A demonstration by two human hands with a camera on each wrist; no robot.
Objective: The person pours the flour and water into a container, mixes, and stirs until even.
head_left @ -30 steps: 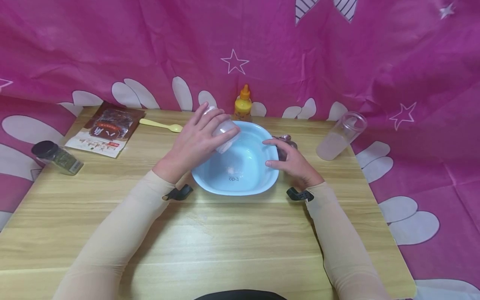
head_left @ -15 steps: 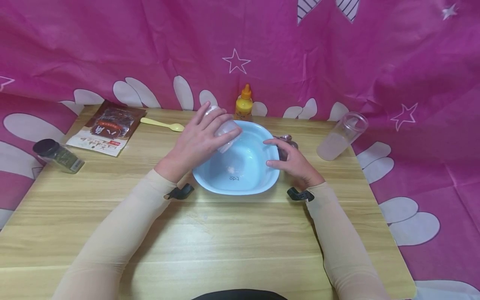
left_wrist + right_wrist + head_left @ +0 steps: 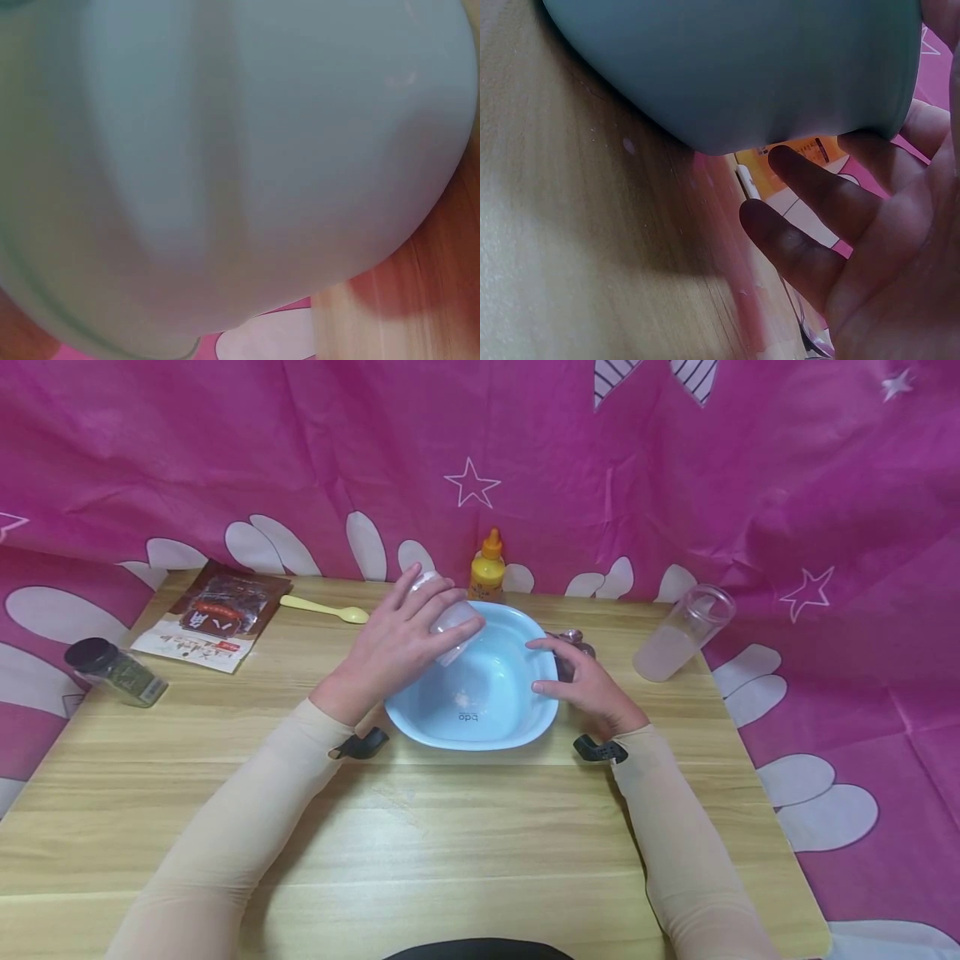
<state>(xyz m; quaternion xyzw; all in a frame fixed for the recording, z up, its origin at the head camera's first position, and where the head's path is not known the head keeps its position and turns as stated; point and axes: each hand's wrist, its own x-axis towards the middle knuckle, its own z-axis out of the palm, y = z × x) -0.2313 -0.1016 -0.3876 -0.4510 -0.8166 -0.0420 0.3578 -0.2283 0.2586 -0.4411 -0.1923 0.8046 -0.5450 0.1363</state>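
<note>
A light blue bowl (image 3: 517, 718) stands in the middle of the wooden table, with a small heap of whitish powder on its bottom. My left hand (image 3: 397, 643) grips a small clear jar (image 3: 450, 625), tipped mouth-down over the bowl's left rim. My right hand (image 3: 581, 681) rests with straight fingers against the bowl's right rim. The left wrist view is filled by the bowl's outer wall (image 3: 240, 165). In the right wrist view the bowl's wall (image 3: 750, 67) stands above my loosely spread fingers (image 3: 817, 195).
A yellow squeeze bottle (image 3: 487, 568) stands behind the bowl. A yellow spoon (image 3: 324, 608), a brown packet (image 3: 213, 618) and a dark-lidded spice jar (image 3: 112, 672) lie at the left. A clear cup (image 3: 681, 633) of whitish liquid stands right. A small glass object (image 3: 572, 642) sits behind my right hand.
Hardly anything has moved: the left hand still holds the jar tipped over the bowl, and the right hand stays on the rim.
</note>
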